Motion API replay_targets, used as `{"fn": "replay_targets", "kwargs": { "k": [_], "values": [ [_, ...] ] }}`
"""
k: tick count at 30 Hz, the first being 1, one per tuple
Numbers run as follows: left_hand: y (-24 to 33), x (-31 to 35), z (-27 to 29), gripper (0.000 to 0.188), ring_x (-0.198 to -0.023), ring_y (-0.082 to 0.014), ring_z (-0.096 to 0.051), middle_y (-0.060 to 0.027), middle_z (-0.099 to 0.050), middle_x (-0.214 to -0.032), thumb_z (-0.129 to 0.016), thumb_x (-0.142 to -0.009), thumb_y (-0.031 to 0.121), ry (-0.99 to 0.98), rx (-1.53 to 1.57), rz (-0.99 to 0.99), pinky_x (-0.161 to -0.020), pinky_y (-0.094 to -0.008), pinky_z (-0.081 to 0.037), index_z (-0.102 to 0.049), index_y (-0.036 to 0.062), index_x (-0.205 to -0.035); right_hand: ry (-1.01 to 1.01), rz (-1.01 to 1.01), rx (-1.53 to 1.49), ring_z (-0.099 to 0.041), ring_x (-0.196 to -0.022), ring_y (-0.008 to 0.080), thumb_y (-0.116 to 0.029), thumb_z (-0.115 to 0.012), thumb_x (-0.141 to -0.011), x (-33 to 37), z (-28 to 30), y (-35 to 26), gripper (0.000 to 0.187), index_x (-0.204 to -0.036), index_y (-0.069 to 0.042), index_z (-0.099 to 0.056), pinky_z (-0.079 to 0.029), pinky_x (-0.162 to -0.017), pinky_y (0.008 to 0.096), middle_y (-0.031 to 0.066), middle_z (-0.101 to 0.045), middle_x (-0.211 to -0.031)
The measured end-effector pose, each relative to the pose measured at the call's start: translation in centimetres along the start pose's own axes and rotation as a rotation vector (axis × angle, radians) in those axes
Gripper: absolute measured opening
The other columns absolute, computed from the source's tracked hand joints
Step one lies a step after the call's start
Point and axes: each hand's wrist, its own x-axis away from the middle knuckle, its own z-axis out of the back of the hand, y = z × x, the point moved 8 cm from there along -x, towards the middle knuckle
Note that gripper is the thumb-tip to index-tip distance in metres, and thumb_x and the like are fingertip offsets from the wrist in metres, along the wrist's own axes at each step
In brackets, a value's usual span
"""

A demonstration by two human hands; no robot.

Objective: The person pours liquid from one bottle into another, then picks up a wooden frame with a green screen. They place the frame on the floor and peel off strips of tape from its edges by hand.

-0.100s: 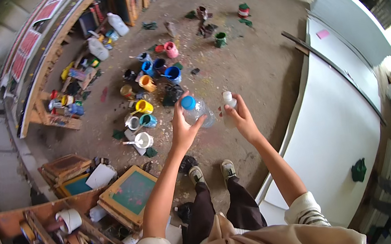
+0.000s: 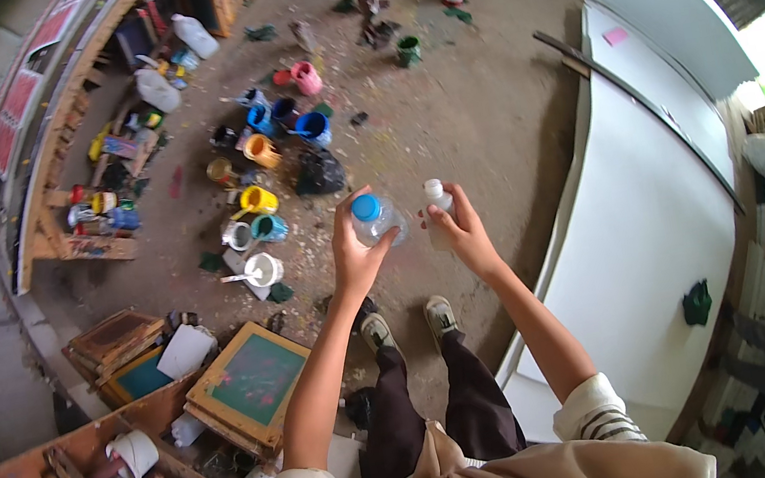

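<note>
My left hand (image 2: 356, 248) is closed round a clear plastic bottle with a blue cap (image 2: 366, 207), its thumb lying along the side. A smaller whitish bottle with a white cap (image 2: 435, 190) is gripped in my right hand (image 2: 462, 227). Both bottles are held up in front of me above the floor, a small gap apart. Beyond my left hand stand several open paint pots, among them a yellow one (image 2: 259, 199), a teal one (image 2: 269, 228) and a white one (image 2: 263, 270) with a stirrer across it.
White sheets (image 2: 625, 272) lie on my right with a dark bar (image 2: 640, 111) across them. Framed screens (image 2: 256, 382) and a wooden box of tools (image 2: 85, 432) are at lower left. Jugs (image 2: 157, 90) and cans line the left bench. A black plastic bag (image 2: 320, 171) lies beside the pots.
The view has shifted slightly, so the pots and floor sit a little further left and up. Both hands keep hold of their bottles, nearly unmoved.
</note>
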Motion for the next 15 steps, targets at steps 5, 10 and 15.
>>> {"fn": "replay_targets", "kwargs": {
  "k": [5, 10, 15],
  "values": [
    [-11.1, 6.0, -0.7, 0.058, -0.112, -0.0319, -0.052, -0.0127, -0.053, -0.115, -0.076, -0.062, -0.003, -0.028, -0.069, 0.087, -0.093, -0.041, -0.043, -0.052, 0.0047, -0.114, 0.182, -0.115, -0.034, -0.06, -0.092, 0.014, -0.016, -0.056, -0.093, 1.8, -1.3, 13.8, 0.033, -0.12, -0.002, -0.043, -0.046, -0.082, 0.0283, 0.0087, -0.059, -0.099],
    [-18.0, 8.7, -2.2, 0.059, -0.112, -0.0318, -0.052, -0.0133, -0.053, -0.117, -0.075, -0.06, -0.006, -0.08, -0.124, 0.17, -0.093, -0.0398, -0.044, -0.052, 0.0056, -0.113, 0.171, -0.201, -0.063, -0.06, -0.095, 0.0142, -0.01, -0.054, -0.093, 1.4, -1.3, 22.0, 0.033, -0.122, -0.001, -0.042, -0.045, -0.086, 0.0288, 0.0089, -0.06, -0.101],
    [-26.4, 10.1, -4.4, 0.057, -0.114, -0.0301, -0.052, -0.0127, -0.055, -0.118, -0.075, -0.063, -0.004, -0.132, -0.197, 0.176, -0.095, -0.0401, -0.042, -0.051, 0.0048, -0.115, 0.206, -0.265, 0.053, -0.062, -0.095, 0.0147, -0.012, -0.056, -0.091, -1.7, 0.4, 31.0, 0.033, -0.121, -0.002, -0.045, -0.046, -0.084, 0.029, 0.0104, -0.062, -0.099]
  ]
}}
